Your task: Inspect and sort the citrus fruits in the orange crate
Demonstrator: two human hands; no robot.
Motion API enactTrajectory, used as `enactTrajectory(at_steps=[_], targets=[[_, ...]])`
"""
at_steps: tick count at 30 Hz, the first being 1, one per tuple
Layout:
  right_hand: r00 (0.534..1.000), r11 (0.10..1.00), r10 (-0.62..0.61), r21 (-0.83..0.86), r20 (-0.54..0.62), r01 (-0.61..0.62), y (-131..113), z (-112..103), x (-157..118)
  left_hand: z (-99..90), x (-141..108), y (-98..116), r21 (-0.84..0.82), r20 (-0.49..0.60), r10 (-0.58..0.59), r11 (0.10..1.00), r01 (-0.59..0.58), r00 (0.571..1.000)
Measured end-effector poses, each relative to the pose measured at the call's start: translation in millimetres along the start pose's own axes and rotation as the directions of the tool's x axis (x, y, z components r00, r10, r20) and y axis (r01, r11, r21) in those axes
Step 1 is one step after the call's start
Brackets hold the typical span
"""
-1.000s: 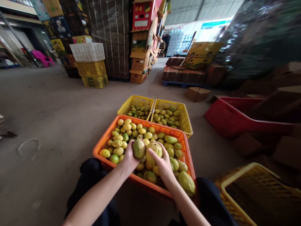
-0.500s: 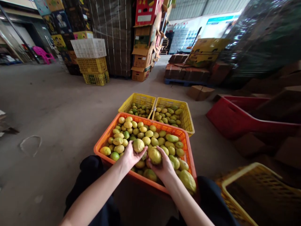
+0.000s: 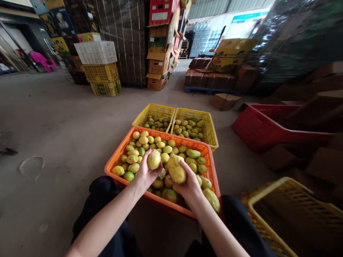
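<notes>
My left hand (image 3: 146,172) cups a round, pale yellow-green fruit (image 3: 154,159), its fingers curled under it. A longer, lumpy yellow-green fruit (image 3: 177,169) is in my right hand (image 3: 189,184), with the thumb over its side. Both hands are close together above an orange crate (image 3: 119,184) full of similar fruits in yellow and green. At the crate's right corner lies a large, bumpy fruit (image 3: 211,200). The exact kind of fruit is unclear.
Two yellow crates (image 3: 209,129) with more fruit stand against the orange one's far side. To the right are a red bin (image 3: 249,128), cardboard boxes and another yellow crate (image 3: 281,182). Stacked crates (image 3: 100,73) and boxes (image 3: 158,66) rise further back.
The fruit in my right hand is turned, so its long side now shows. My left hand has lifted its fruit slightly. The view has shifted a little.
</notes>
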State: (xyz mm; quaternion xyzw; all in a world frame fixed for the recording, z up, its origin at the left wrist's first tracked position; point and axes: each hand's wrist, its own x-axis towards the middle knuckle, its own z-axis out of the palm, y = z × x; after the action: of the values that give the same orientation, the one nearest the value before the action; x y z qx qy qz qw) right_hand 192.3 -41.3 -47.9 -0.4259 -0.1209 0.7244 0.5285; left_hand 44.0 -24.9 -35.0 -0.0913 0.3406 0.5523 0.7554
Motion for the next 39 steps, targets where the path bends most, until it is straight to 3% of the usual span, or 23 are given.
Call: enactTrajectory(at_steps=[4, 9, 15, 20, 25, 30, 32, 35, 39], targets=[[1.0, 1.0, 0.005, -0.004, 0.013, -0.005, -2.1, -2.6, 3.0, -2.4, -4.3, 0.6, -0.077, 0.109, -0.142, 0.986, 0.151, 0.984], [0.992, 0.99, 0.095, 0.112, -0.082, -0.086, -4.7, 7.9, -2.4, 1.2, -7.1, 6.1, -0.07, 0.092, -0.093, 0.993, 0.099, 0.991], [0.987, 0.993, 0.102, 0.074, -0.125, -0.093, -5.6, 9.3, -6.4, 10.1, -12.0, 6.9, 0.035, 0.025, 0.077, 0.996, -0.078, 0.997], [0.994, 0.994, 0.107, -0.01, 0.003, -0.107, -6.4, 1.3, -0.9, 5.7, -7.0, 5.3, 0.052, -0.02, -0.016, 0.998, 0.017, 1.0], [0.993, 0.993, 0.11, -0.043, 0.038, -0.108, -4.8, -2.9, 5.7, 0.8, -2.6, 5.0, 0.054, 0.034, -0.065, 0.997, 0.063, 0.997], [1.0, 0.998, 0.016, -0.057, -0.024, -0.017, -4.5, -4.9, 5.4, 9.7, -9.4, 5.6, 0.064, -0.009, 0.037, 0.997, -0.036, 0.999], [1.0, 0.996, -0.012, -0.093, 0.007, 0.012, -6.0, -7.0, 6.0, 12.0, -10.8, 5.9, 0.107, -0.055, 0.058, 0.993, -0.052, 0.997], [0.999, 0.998, 0.024, -0.063, 0.021, -0.023, -9.4, -8.8, 8.0, 10.1, -8.2, 7.7, 0.103, -0.135, 0.066, 0.993, -0.053, 0.989], [0.989, 0.99, 0.106, 0.104, -0.107, -0.094, -13.6, -4.6, 8.8, 3.1, -0.2, 13.0, 0.038, -0.151, 0.07, 0.997, -0.065, 0.986]])
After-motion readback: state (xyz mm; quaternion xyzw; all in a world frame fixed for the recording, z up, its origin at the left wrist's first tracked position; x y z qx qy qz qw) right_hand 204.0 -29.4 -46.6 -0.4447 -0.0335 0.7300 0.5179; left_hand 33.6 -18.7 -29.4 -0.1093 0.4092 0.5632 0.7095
